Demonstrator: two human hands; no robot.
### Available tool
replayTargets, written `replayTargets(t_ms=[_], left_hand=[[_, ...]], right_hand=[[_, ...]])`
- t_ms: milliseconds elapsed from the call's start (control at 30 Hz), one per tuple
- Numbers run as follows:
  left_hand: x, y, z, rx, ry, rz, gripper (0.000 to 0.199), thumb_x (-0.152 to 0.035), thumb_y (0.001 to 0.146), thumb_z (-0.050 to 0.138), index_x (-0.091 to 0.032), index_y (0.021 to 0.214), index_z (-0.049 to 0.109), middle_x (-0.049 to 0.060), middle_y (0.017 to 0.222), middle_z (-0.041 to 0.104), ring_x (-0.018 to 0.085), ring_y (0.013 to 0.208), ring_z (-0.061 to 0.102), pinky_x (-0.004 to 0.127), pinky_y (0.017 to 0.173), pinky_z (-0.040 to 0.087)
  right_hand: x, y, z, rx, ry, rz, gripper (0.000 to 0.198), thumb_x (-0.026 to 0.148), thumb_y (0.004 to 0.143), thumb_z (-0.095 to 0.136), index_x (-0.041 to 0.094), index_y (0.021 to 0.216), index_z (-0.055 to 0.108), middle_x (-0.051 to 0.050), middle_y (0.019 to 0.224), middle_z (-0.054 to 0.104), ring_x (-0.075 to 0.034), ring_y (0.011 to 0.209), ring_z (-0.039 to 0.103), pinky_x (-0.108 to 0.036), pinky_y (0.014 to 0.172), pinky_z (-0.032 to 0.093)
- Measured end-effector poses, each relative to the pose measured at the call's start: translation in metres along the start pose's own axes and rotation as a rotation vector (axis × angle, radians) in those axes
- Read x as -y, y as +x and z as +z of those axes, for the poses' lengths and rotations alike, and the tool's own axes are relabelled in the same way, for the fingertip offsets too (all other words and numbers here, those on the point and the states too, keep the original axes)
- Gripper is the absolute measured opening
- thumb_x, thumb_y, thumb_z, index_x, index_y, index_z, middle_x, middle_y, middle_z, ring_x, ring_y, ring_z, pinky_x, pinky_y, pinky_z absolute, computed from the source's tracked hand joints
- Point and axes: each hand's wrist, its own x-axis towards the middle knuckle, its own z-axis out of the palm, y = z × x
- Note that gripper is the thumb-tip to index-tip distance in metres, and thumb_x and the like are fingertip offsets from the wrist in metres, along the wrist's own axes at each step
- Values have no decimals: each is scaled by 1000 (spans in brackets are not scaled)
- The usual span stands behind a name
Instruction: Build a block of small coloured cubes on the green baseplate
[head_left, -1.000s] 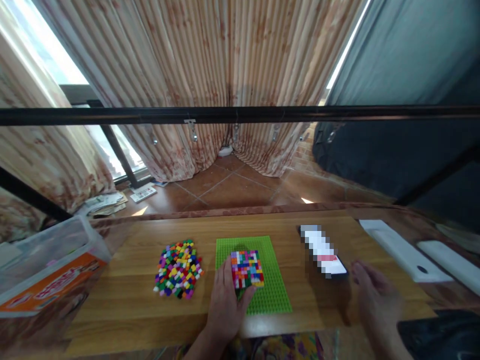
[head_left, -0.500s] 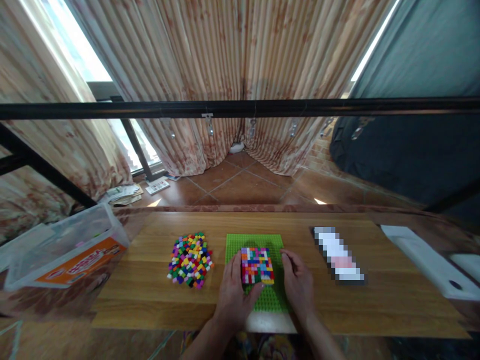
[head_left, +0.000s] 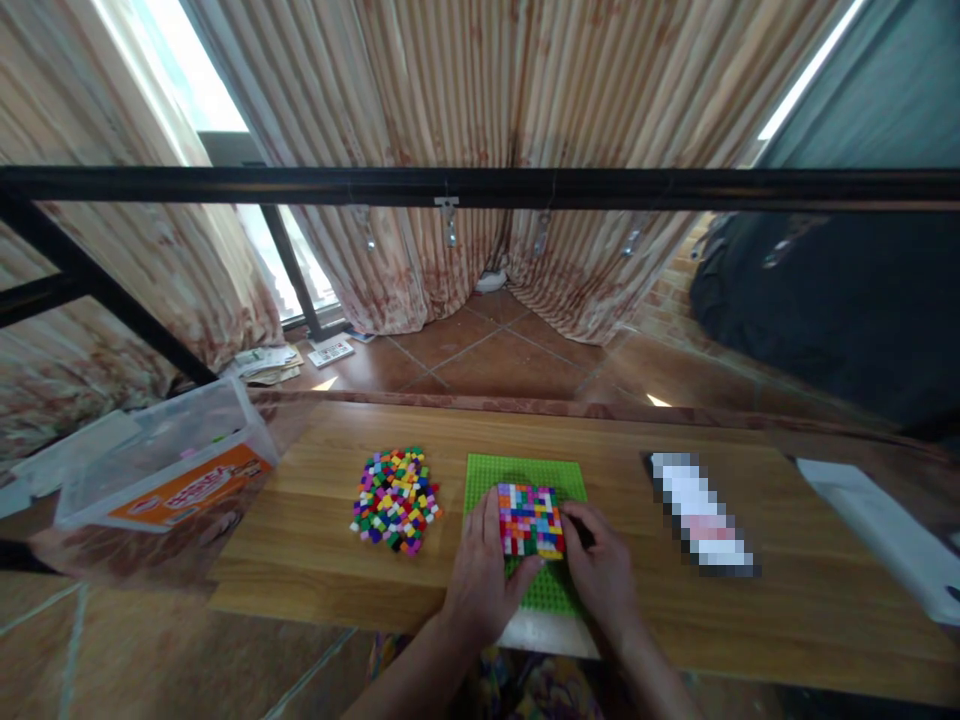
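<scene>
A square block of small multicoloured toy bricks [head_left: 529,520] sits on a green studded baseplate [head_left: 523,468]. My left hand [head_left: 484,565] lies along its left side, fingers at the left edge and thumb at the near edge, gripping it. At the right edge, my right hand [head_left: 598,560] has its fingers curled, with thumb and forefinger against the block. Whether a single loose brick is between those fingertips is too small to tell. To the left of the baseplate, a pile of loose bricks [head_left: 396,500] in many colours lies on the wooden table [head_left: 300,540].
A clear plastic box [head_left: 169,450] with an orange label stands left of the table. On the right lies a phone-like object [head_left: 701,515], blurred by pixelation. A white object [head_left: 877,530] is at the far right. A black bar [head_left: 480,188] crosses beyond the table, before curtains.
My right hand has moved left, from beside the block to its right edge. My left hand keeps its hold. The whole view has shifted slightly.
</scene>
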Motion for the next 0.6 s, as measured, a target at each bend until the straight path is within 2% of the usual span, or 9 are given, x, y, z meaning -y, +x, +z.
replayTargets(t_ms=[233, 433, 600], left_hand=[[-2, 1, -3, 26, -13, -12, 87, -50, 88, 57, -9, 151, 12, 25, 146, 40, 35, 137, 40, 55, 108, 40], [-2, 1, -1, 19, -3, -12, 86, -46, 88, 58, -10, 151, 12, 25, 147, 39, 35, 137, 40, 54, 107, 41], [0, 0, 1, 9, 2, -6, 86, -46, 87, 59, -8, 150, 15, 24, 145, 42, 34, 136, 41, 53, 107, 42]], right_hand=[[4, -3, -8, 47, 114, 10, 22, 36, 87, 57, 19, 81, 69, -4, 84, 68, -19, 81, 62, -29, 73, 48], [6, -4, -14, 167, 175, -28, 28, 34, 85, 58, 20, 62, 56, -1, 72, 60, -17, 71, 56, -28, 68, 42], [6, -4, -16, 193, 192, -52, 25, 30, 83, 58, 21, 60, 52, -1, 71, 58, -18, 72, 54, -29, 69, 41]])
